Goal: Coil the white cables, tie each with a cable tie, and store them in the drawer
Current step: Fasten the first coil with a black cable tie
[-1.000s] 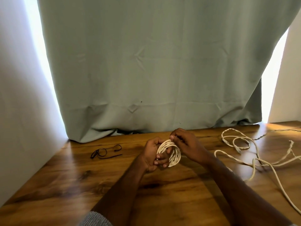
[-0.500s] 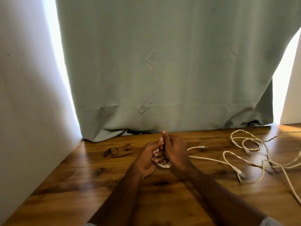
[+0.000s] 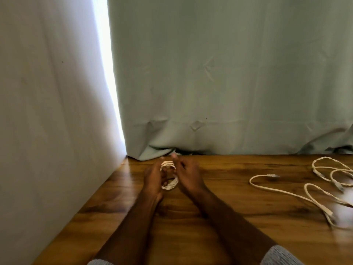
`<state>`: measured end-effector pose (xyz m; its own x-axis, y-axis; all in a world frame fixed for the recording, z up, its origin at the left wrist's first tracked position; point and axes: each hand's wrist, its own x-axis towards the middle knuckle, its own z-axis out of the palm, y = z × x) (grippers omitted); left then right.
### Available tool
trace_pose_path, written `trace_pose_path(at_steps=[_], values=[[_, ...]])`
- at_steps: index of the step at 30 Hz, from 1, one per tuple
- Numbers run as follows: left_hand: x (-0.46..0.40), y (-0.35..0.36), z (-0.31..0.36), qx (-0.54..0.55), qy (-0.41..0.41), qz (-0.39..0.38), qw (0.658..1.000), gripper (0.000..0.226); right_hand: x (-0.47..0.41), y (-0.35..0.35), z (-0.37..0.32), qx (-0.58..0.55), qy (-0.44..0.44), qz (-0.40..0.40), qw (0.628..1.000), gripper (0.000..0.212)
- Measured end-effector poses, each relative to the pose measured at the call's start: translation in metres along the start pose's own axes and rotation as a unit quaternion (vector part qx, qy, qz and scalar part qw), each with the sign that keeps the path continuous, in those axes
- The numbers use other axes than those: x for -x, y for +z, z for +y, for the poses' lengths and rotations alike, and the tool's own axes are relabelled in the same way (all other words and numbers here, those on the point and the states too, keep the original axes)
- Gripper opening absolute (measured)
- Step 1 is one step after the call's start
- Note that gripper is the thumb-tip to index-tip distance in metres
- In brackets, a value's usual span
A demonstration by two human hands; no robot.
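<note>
Near the lower centre of the frame, 2 bare hands meet over a wooden table (image 3: 219,232). Between them sits a small coil of white cable (image 3: 169,174), several turns stacked into a tight ring held just above the tabletop. The left hand (image 3: 153,178) curls around the coil's left side, fingers wrapped through and under the loops. The right hand (image 3: 188,175) closes on the coil's right side, its thumb raised at the top edge of the ring and pressing against the upper turns. Both forearms run down to the bottom of the frame, where grey knitted sleeve cuffs (image 3: 280,256) show.

At the right of the frame, well apart from the hands, loose white cables (image 3: 282,190) lie sprawled on the table in open loops, with a plug end resting near the upper bend. Their far-right part is blurred by glare.

A pale green curtain (image 3: 229,83) fills the upper frame, its hem bunched on the table's back edge. A white wall (image 3: 47,111) covers the left, with a bright strip of light between the 2.
</note>
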<state>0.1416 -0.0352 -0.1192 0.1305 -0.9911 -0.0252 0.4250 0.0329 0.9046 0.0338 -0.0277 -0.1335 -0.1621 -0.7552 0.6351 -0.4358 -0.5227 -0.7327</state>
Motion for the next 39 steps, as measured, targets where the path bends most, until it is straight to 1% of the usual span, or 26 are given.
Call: trace_pose_path(at_steps=[2, 3, 5, 6, 8, 9, 10, 12, 13, 14, 16, 18, 21, 25, 30, 33, 35, 37, 39], values=[[-0.021, -0.020, 0.008, 0.022, 0.030, 0.067, 0.997, 0.024, -0.004, 0.001, 0.008, 0.039, 0.012, -0.030, 0.999, 0.043], [-0.030, -0.031, 0.012, 0.038, 0.038, 0.094, 0.994, 0.024, -0.006, -0.002, 0.013, 0.082, 0.026, -0.040, 0.996, 0.037], [-0.048, -0.051, 0.016, 0.051, 0.046, 0.137, 0.988, 0.023, -0.011, -0.009, 0.026, 0.165, 0.052, -0.043, 0.984, 0.026], [-0.053, -0.057, 0.018, 0.052, 0.049, 0.153, 0.986, 0.023, -0.013, -0.012, 0.030, 0.183, 0.058, -0.040, 0.981, 0.021], [-0.060, -0.061, 0.017, 0.051, 0.058, 0.166, 0.983, 0.024, -0.016, -0.016, 0.033, 0.183, 0.069, -0.057, 0.979, 0.012], [-0.062, -0.060, 0.015, 0.046, 0.062, 0.166, 0.983, 0.028, -0.016, -0.017, 0.031, 0.183, 0.080, -0.089, 0.976, 0.010], [-0.061, -0.057, 0.014, 0.037, 0.067, 0.163, 0.984, 0.031, -0.016, -0.016, 0.031, 0.193, 0.092, -0.131, 0.968, 0.012], [-0.060, -0.052, 0.012, 0.011, 0.079, 0.152, 0.985, 0.035, -0.015, -0.016, 0.030, 0.245, 0.107, -0.202, 0.942, 0.027], [-0.058, -0.050, 0.011, 0.000, 0.083, 0.149, 0.985, 0.035, -0.015, -0.015, 0.033, 0.267, 0.106, -0.216, 0.933, 0.030], [-0.056, -0.048, 0.011, -0.008, 0.086, 0.148, 0.985, 0.033, -0.015, -0.015, 0.035, 0.278, 0.099, -0.216, 0.931, 0.029], [-0.054, -0.048, 0.012, -0.016, 0.089, 0.152, 0.984, 0.032, -0.015, -0.014, 0.039, 0.278, 0.082, -0.207, 0.934, 0.018], [-0.054, -0.048, 0.013, -0.013, 0.089, 0.156, 0.984, 0.030, -0.015, -0.016, 0.039, 0.260, 0.072, -0.205, 0.941, 0.011], [-0.052, -0.049, 0.013, -0.008, 0.087, 0.154, 0.984, 0.030, -0.012, -0.024, 0.033, 0.220, 0.073, -0.169, 0.958, 0.012], [-0.049, -0.047, 0.014, -0.023, 0.085, 0.155, 0.984, 0.031, -0.008, -0.037, 0.033, 0.149, 0.104, -0.129, 0.975, 0.005], [-0.048, -0.044, 0.011, -0.044, 0.101, 0.149, 0.983, 0.033, -0.007, -0.053, 0.030, 0.063, 0.125, -0.084, 0.987, 0.004], [-0.045, -0.037, 0.009, -0.056, 0.122, 0.136, 0.981, 0.032, -0.010, -0.059, 0.031, -0.008, 0.160, -0.049, 0.986, 0.005], [-0.041, -0.030, 0.008, -0.064, 0.133, 0.123, 0.981, 0.032, -0.013, -0.065, 0.030, -0.082, 0.183, -0.013, 0.980, 0.008], [-0.035, -0.021, 0.006, -0.074, 0.144, 0.105, 0.981, 0.033, -0.017, -0.070, 0.026, -0.175, 0.186, 0.023, 0.967, 0.015], [-0.032, -0.013, 0.003, -0.083, 0.158, 0.091, 0.980, 0.034, -0.020, -0.075, 0.018, -0.239, 0.171, 0.046, 0.955, 0.022]])
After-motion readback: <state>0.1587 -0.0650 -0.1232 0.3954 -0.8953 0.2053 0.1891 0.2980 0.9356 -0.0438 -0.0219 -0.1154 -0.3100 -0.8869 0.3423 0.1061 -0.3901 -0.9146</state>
